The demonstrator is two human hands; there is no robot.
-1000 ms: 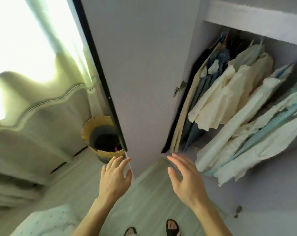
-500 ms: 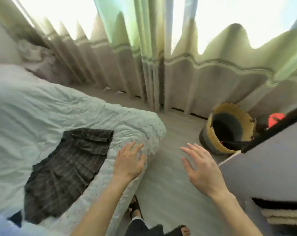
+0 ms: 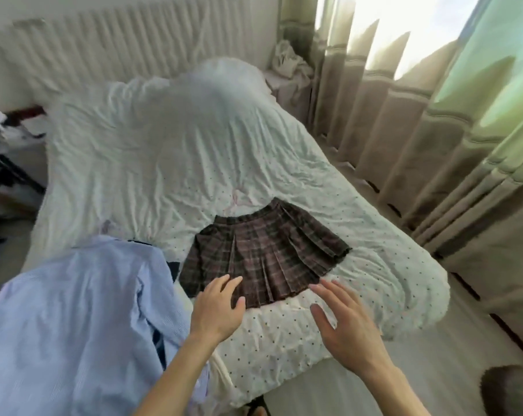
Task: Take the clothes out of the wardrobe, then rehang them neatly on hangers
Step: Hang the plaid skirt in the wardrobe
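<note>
A dark plaid pleated skirt (image 3: 263,253) lies flat on the bed's white dotted cover (image 3: 374,271). A light blue shirt (image 3: 74,319) is spread over the bed's near left corner. My left hand (image 3: 216,307) hovers with straight fingers at the skirt's near hem, holding nothing. Just right of that hem my right hand (image 3: 344,322) is stretched out over the cover, fingers spread and empty. No hanger and no wardrobe is in view.
Long curtains (image 3: 404,130) hang along the right side with a strip of floor (image 3: 452,355) between them and the bed. A woven basket's rim (image 3: 512,391) shows at the bottom right. Dark clutter (image 3: 2,151) sits at the far left, a pillow (image 3: 224,85) at the bed's head.
My view has swung left from the open wardrobe, past the curtains and basket, to the bed. Both empty hands have come over the bed's near edge by the skirt.
</note>
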